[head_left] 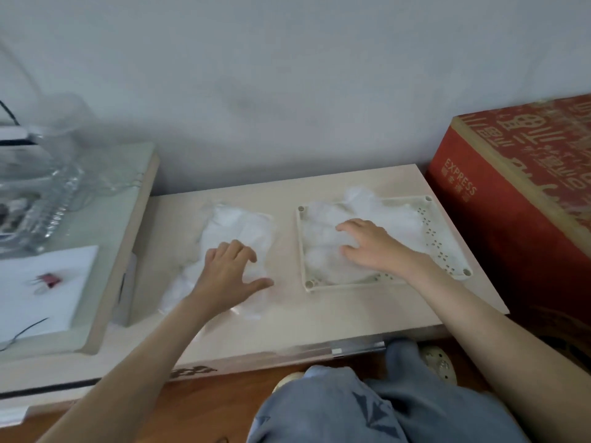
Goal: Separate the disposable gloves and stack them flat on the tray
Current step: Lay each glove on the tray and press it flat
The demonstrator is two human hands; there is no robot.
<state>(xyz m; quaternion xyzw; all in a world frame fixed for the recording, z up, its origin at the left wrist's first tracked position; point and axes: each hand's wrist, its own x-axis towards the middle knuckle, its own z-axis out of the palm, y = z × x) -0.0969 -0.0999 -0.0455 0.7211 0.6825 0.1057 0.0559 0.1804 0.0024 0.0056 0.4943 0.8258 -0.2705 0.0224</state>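
Observation:
A loose pile of thin, clear disposable gloves (236, 228) lies on the pale low table, left of centre. My left hand (228, 271) rests on the pile's near part, fingers bent at the knuckles and thumb spread to the right; a pinch cannot be made out. To the right sits a cream square tray (447, 247) with perforated sides and corner posts. Several gloves (323, 244) lie in it, and one spills over its far rim. My right hand (372, 243) presses flat on those gloves with fingers spread.
A red cardboard box (524, 199) marked EXPRESS stands against the table's right end. A higher shelf (96, 238) at the left carries a glass dish (38, 199) and white paper (41, 289). The wall runs behind. My knees (351, 407) are below the table's front edge.

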